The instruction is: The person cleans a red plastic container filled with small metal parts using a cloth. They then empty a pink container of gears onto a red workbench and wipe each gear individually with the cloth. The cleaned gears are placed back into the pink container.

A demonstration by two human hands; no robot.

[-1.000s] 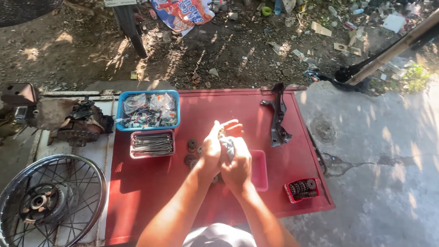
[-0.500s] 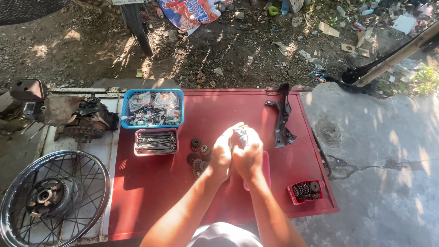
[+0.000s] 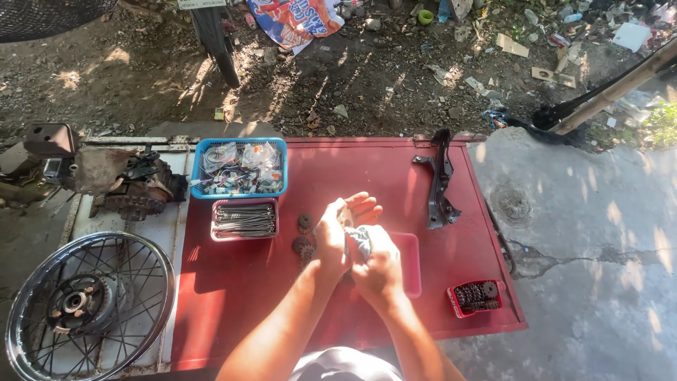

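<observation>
Head view: left hand (image 3: pixel 337 238) and right hand (image 3: pixel 377 268) both clasp a grey rag (image 3: pixel 358 242). Whatever's wrapped inside is hidden. Gears (image 3: pixel 304 233) lie just beside on the red table (image 3: pixel 240 296).

Red panel (image 3: pixel 395 176) w/ trays, gears, bracket

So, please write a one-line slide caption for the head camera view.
Over a red panel, both hands, left hand and right hand, rub a grey cloth beside small gears.
</observation>
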